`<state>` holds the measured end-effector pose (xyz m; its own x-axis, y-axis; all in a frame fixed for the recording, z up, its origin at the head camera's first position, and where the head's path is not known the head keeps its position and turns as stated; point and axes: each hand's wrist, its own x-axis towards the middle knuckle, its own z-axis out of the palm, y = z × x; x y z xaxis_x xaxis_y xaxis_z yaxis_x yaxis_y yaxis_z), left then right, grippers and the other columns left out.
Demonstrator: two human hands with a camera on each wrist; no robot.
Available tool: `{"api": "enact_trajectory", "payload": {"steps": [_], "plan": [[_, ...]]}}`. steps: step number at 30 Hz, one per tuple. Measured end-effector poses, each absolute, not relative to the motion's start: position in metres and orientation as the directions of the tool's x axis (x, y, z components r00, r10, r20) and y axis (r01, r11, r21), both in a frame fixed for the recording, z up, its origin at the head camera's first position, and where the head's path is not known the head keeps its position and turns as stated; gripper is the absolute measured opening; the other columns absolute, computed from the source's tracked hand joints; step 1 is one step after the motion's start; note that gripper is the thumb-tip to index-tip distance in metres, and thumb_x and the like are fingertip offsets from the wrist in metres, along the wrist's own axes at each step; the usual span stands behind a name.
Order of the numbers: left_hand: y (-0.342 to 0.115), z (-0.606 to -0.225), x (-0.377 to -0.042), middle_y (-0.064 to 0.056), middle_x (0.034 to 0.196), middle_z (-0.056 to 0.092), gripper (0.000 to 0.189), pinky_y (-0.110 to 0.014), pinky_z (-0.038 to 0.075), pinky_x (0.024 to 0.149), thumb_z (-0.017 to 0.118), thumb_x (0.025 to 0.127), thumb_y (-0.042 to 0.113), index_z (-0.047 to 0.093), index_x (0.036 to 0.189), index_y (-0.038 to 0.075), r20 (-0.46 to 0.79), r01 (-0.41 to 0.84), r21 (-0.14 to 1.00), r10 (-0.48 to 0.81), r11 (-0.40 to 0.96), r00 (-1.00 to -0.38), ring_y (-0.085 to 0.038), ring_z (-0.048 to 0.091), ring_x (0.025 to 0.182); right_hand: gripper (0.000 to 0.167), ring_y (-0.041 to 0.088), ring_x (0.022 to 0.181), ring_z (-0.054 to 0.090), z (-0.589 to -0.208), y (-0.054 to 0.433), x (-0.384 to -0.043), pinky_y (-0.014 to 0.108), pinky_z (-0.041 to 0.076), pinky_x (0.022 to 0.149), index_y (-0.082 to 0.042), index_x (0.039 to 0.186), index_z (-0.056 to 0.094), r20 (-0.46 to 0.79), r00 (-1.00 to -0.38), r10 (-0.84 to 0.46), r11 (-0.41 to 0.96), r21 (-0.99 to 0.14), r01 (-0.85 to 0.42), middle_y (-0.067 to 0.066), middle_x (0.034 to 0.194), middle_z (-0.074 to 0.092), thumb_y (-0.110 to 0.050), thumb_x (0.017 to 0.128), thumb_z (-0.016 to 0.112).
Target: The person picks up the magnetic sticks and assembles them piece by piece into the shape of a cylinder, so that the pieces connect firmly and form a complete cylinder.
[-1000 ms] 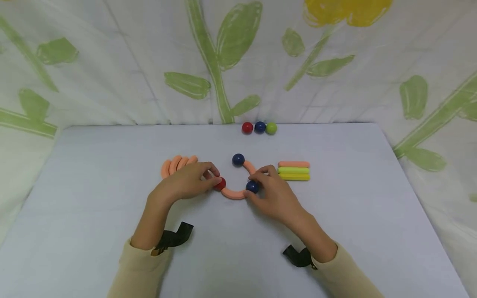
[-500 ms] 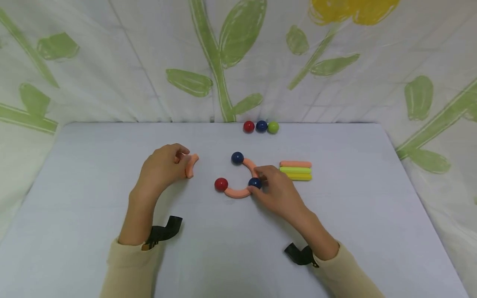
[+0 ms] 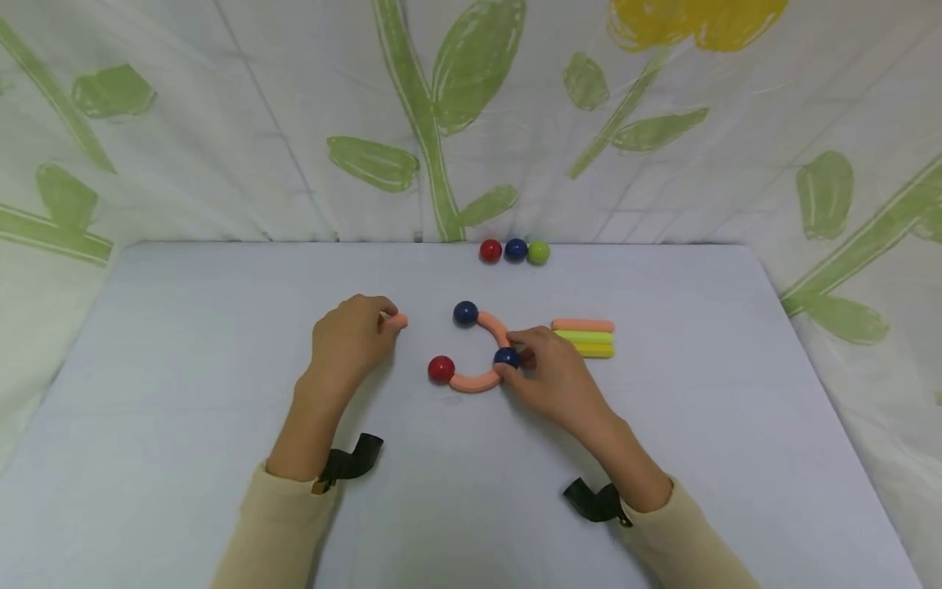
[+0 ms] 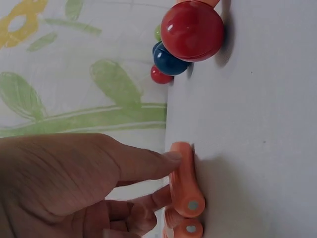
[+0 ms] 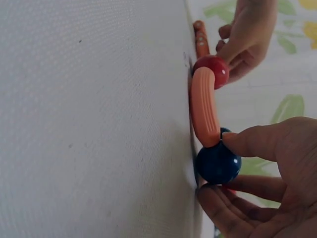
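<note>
My left hand (image 3: 353, 339) pinches a curved orange magnetic stick (image 4: 184, 178) between thumb and forefinger, close over the table left of the shape. A metal disc shows in the stick's end. Beside it another orange stick (image 4: 190, 229) shows; the hand hides most of this group. My right hand (image 3: 550, 376) holds a blue ball (image 5: 218, 163) between thumb and fingers. From that ball one curved orange stick (image 5: 204, 106) runs to a red ball (image 3: 441, 369), and a second curved stick (image 3: 494, 325) runs up to another blue ball (image 3: 466, 312), forming an arc open to the left.
Behind the arc, a red ball (image 3: 491, 250), a blue ball (image 3: 516, 249) and a green ball (image 3: 539, 252) stand in a row at the table's back edge. Straight sticks (image 3: 584, 336) in orange, lime and yellow lie right of my right hand. A leaf-patterned curtain (image 3: 257, 123) hangs behind.
My left hand has left the red ball, gone to the curved sticks on the left, then come slightly right with them. My right hand stays on the blue ball, nudging the arc slightly.
</note>
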<state>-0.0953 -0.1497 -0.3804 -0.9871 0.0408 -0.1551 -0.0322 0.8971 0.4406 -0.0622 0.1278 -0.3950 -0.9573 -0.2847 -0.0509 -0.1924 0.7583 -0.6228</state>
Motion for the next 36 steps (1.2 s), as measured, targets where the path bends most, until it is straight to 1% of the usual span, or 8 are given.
{"api": "enact_trajectory", "payload": {"steps": [7,11,14,18,21,27,32,36], "plan": [[-0.147,-0.38,-0.095,-0.011,0.09,0.075,0.031,-0.047,0.054,0.076,0.07,0.103,0.032,0.079,0.116,0.005,-0.137,0.048,0.413,0.114,0.909,-0.984,-0.031,0.069,0.088,0.047,0.024,0.103,0.074,-0.396,0.128,-0.063,0.044,0.062,0.092,-0.002,0.135,0.07,-0.053,-0.955,-0.291,0.754,-0.628,-0.195,0.015,0.127,0.076,-0.024,0.095,0.081],[-0.146,-0.379,-0.099,-0.01,0.083,0.071,0.029,-0.041,0.046,0.073,0.068,0.105,0.031,0.08,0.107,0.005,-0.135,0.097,0.416,0.167,0.904,-0.977,-0.028,0.064,0.084,0.042,0.024,0.104,0.075,-0.397,0.128,-0.066,0.043,0.062,0.092,-0.004,0.131,0.073,-0.044,-0.952,-0.304,0.744,-0.635,-0.208,0.012,0.12,0.079,-0.025,0.095,0.081],[-0.147,-0.374,-0.101,-0.011,0.092,0.073,0.03,-0.039,0.047,0.076,0.066,0.106,0.031,0.079,0.113,0.005,-0.17,0.084,0.473,0.184,0.877,-0.968,-0.027,0.063,0.087,0.039,0.023,0.104,0.074,-0.397,0.127,-0.07,0.043,0.061,0.093,-0.005,0.128,0.075,-0.048,-0.95,-0.31,0.745,-0.633,-0.21,0.01,0.117,0.08,-0.026,0.095,0.081],[-0.146,-0.364,-0.103,-0.014,0.117,0.077,0.038,-0.049,0.052,0.091,0.061,0.108,0.037,0.076,0.127,0.007,-0.241,0.026,0.548,0.188,0.836,-0.952,-0.03,0.069,0.106,0.038,0.022,0.103,0.074,-0.397,0.129,-0.07,0.042,0.061,0.093,-0.006,0.128,0.076,-0.065,-0.949,-0.308,0.755,-0.624,-0.202,0.008,0.116,0.081,-0.025,0.095,0.081],[-0.144,-0.359,-0.103,-0.011,0.119,0.078,0.042,-0.055,0.049,0.098,0.059,0.108,0.042,0.074,0.13,0.009,-0.297,-0.016,0.564,0.184,0.826,-0.937,-0.03,0.07,0.113,0.041,0.022,0.103,0.074,-0.397,0.132,-0.068,0.041,0.062,0.093,-0.006,0.131,0.073,-0.069,-0.947,-0.313,0.753,-0.626,-0.203,0.008,0.117,0.08,-0.024,0.096,0.08],[-0.144,-0.358,-0.102,0.001,0.093,0.081,0.044,-0.053,0.043,0.098,0.058,0.108,0.049,0.069,0.134,0.016,-0.353,-0.075,0.591,0.173,0.804,-0.92,-0.024,0.069,0.111,0.045,0.021,0.103,0.076,-0.395,0.136,-0.07,0.04,0.063,0.092,-0.007,0.137,0.07,-0.085,-0.944,-0.318,0.74,-0.645,-0.191,0.009,0.122,0.078,-0.025,0.096,0.08],[-0.138,-0.36,-0.105,-0.003,0.112,0.081,0.043,-0.043,0.051,0.093,0.06,0.106,0.05,0.07,0.133,0.018,-0.338,-0.095,0.63,0.163,0.771,-0.927,-0.028,0.07,0.117,0.038,0.02,0.104,0.076,-0.397,0.137,-0.072,0.04,0.063,0.092,-0.007,0.13,0.075,-0.065,-0.945,-0.32,0.707,-0.68,-0.193,0.008,0.121,0.079,-0.022,0.095,0.081],[-0.132,-0.364,-0.107,-0.001,0.104,0.081,0.041,-0.035,0.05,0.087,0.061,0.105,0.047,0.072,0.132,0.018,-0.357,-0.114,0.63,0.156,0.768,-0.921,-0.024,0.069,0.109,0.033,0.021,0.107,0.077,-0.399,0.137,-0.07,0.041,0.063,0.094,-0.009,0.124,0.078,-0.043,-0.95,-0.308,0.695,-0.693,-0.193,0.007,0.12,0.08,-0.021,0.094,0.083]]}}
